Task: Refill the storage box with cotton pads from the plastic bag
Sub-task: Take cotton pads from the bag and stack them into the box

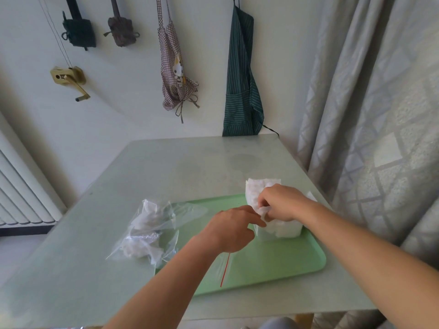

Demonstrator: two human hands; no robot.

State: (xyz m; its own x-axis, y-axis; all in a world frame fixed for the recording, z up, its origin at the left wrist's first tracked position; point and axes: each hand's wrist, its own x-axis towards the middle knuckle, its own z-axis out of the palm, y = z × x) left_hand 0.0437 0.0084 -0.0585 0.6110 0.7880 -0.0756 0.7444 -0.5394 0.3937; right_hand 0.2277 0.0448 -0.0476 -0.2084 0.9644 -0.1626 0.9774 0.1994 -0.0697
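Observation:
A white storage box stands on the right part of a green tray, its lid raised behind my hands. My right hand hovers over the box and pinches white cotton pads at its top. My left hand is just left of the box, its fingers curled with the fingertips against the same pads. A crumpled clear plastic bag with a red zip strip lies on the tray's left edge, holding more pads.
The tray lies on a pale green glass table. A grey curtain hangs close on the right. Aprons and pouches hang on the wall behind. A white radiator stands at the left.

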